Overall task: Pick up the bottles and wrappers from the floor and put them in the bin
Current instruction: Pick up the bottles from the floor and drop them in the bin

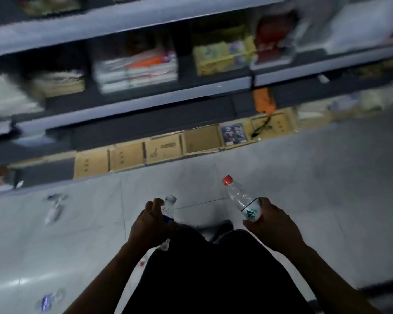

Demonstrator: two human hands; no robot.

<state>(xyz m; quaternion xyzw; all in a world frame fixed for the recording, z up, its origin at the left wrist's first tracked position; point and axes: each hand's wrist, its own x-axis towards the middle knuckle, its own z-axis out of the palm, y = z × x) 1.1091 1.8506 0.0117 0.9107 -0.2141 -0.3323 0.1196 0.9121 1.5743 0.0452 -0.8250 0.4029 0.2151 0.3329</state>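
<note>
My right hand (273, 225) grips a clear plastic bottle with a red cap (241, 199) around its labelled lower half, cap pointing up and away. A clear bottle with a blue label (169, 208) is held in my left hand (151, 225), its pale cap sticking out past my fingers. On the grey tiled floor to the left lie an empty clear bottle (54, 209) and, nearer the bottom left, a crushed bottle with a blue label (49, 301). A small red-and-white scrap (143, 262) lies on the floor beside my left forearm. No bin shows in this view.
A grey shelving unit (134, 23) stacked with packaged goods fills the upper half, blurred. Flattened cardboard boxes (163, 149) line the floor under its lowest shelf. My dark trousers and a shoe (224, 227) fill the lower middle. Grey tiles stretch to the right.
</note>
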